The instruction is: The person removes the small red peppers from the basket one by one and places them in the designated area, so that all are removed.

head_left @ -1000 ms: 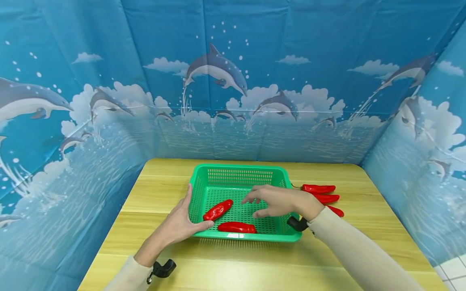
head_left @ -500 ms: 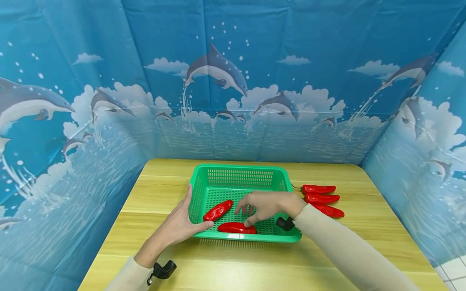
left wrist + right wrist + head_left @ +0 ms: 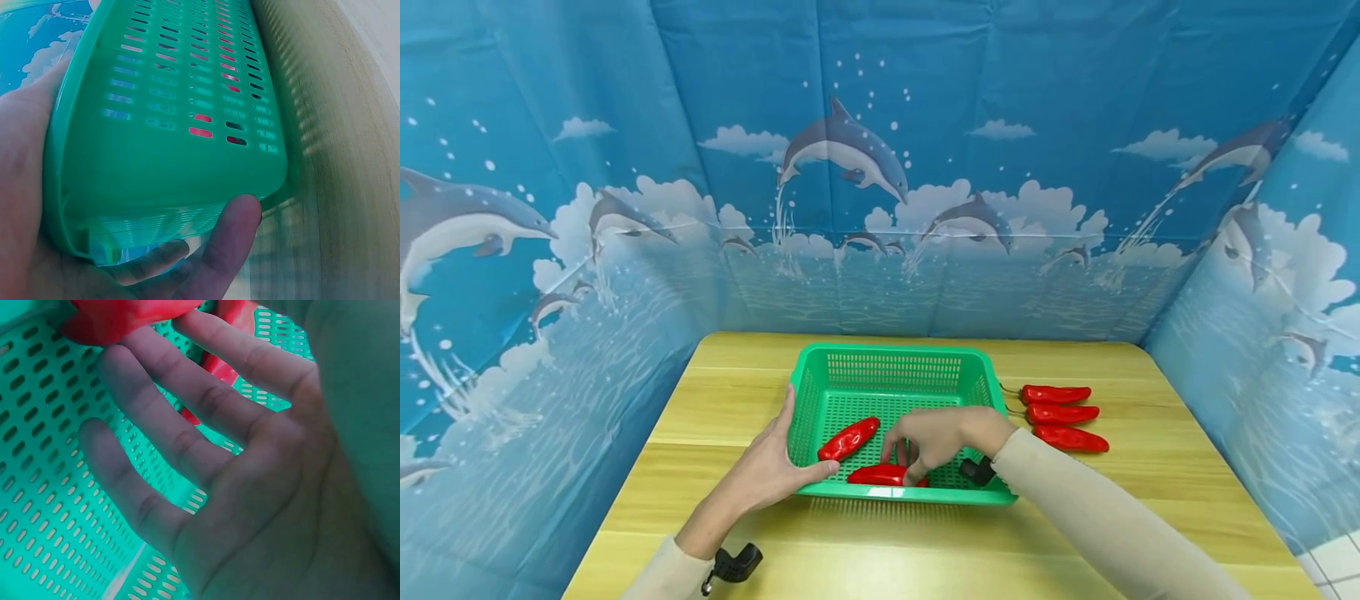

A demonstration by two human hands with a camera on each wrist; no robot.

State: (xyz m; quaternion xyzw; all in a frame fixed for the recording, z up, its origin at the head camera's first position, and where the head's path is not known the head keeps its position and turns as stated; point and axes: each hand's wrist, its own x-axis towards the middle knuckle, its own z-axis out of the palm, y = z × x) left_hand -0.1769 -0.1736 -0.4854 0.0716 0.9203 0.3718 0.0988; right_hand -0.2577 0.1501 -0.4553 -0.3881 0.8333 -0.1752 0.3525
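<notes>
A green plastic basket point(image 3: 895, 350) with slotted walls stands on the table. At its front left corner my left hand point(image 3: 772, 462) holds the rim, thumb over the front edge and fingers along the left side. Inside, a long red chili pepper point(image 3: 872, 475) lies along the front wall. My right hand point(image 3: 928, 439) reaches down into the basket and pinches this pepper near its right end, thumb in front and fingers behind. In the right wrist view the fingertips touch the pepper point(image 3: 134, 315); the thumb is hidden there. Another red chili pepper point(image 3: 850, 439) lies slanted to the left.
Three red chili peppers point(image 3: 1063, 414) lie in a row on the wooden table point(image 3: 715, 400), just right of the basket. A blue dolphin-print curtain point(image 3: 850, 275) encloses the table at the back and both sides.
My right hand has moved left and down, from above the basket floor onto the front pepper, and its fingers have closed around it. The left hand stays on the basket.
</notes>
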